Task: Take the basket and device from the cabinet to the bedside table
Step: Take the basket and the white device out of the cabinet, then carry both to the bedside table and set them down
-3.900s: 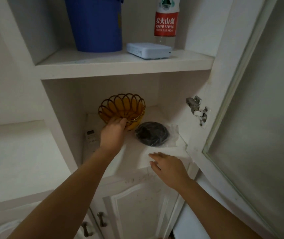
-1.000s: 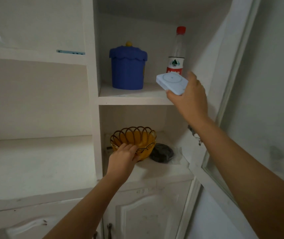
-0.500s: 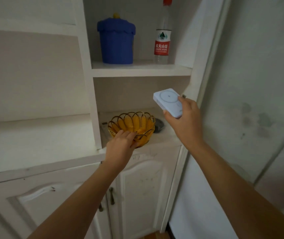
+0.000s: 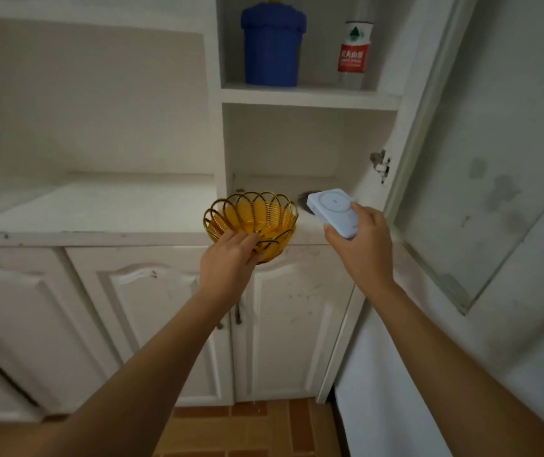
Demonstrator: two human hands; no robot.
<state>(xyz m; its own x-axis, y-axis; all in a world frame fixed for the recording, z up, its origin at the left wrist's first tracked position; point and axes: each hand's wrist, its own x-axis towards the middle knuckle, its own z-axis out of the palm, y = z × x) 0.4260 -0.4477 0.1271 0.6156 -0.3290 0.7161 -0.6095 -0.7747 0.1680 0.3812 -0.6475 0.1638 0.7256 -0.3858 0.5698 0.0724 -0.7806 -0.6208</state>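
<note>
Counter (image 4: 82,209): white, left of your left hand (image 4: 227,263). Left hand: fingers curled on the basket (image 4: 252,216) rim, basket before the counter edge. Right hand (image 4: 364,249): grips the device (image 4: 331,209), just right of the basket. Glass door (image 4: 495,143): open, further right. Floor (image 4: 247,427): orange tile, below.

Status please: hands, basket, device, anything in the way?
Left hand grips the orange basket by its near rim, in front of the counter edge. Right hand holds the white device, off the shelf. Open cabinet door close on the right.
</note>
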